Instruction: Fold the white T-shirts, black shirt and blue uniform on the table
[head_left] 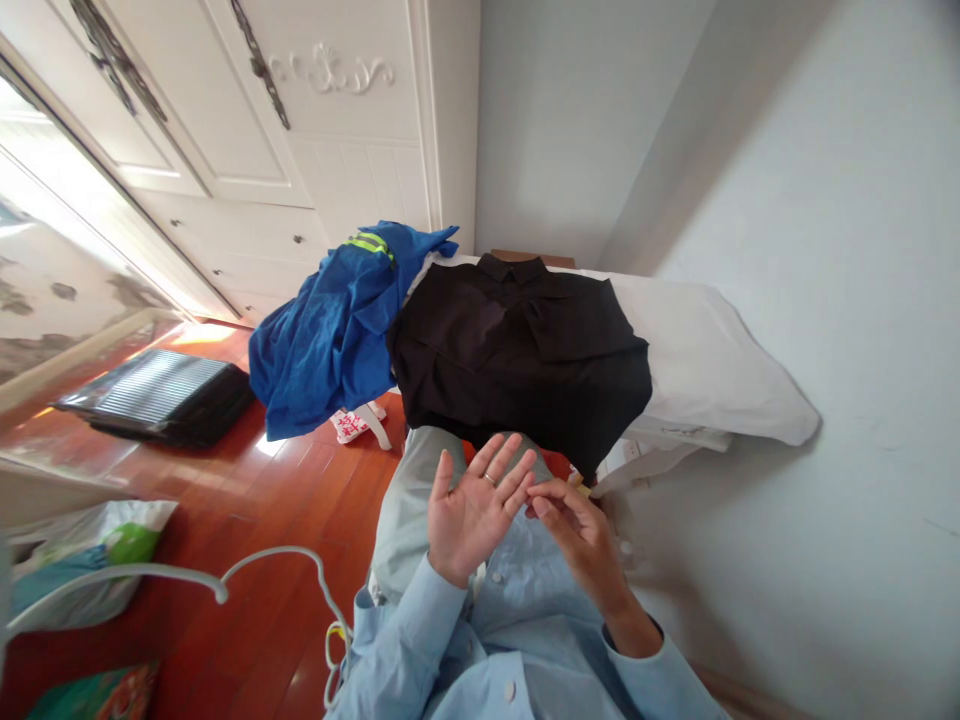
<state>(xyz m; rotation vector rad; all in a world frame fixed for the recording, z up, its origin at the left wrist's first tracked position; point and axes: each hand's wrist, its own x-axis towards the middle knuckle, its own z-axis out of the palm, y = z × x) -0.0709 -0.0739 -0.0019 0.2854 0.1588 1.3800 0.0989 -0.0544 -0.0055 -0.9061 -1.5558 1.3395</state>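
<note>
My left hand (480, 510) is held palm up over my lap, its fingers stretched and spread, with a ring on one of them. Beside it, my right hand (574, 530) has thumb and fingertips drawn together in a pinch at the tip of the left little finger. Whatever lies in that pinch, if anything, is too small to make out. Just beyond both hands a black collared shirt (517, 350) lies spread on a white-covered ironing board (720, 360), its lower edge hanging towards me. Neither hand touches the shirt.
Blue clothing (330, 330) with a yellow-green stripe drapes over the board's left end. A white wardrobe (352, 170) stands behind, a wall (862, 250) to the right. On the floor at left are a black case (165, 395) and plastic bags (97, 560); a white curved tube (277, 550) crosses the lower left.
</note>
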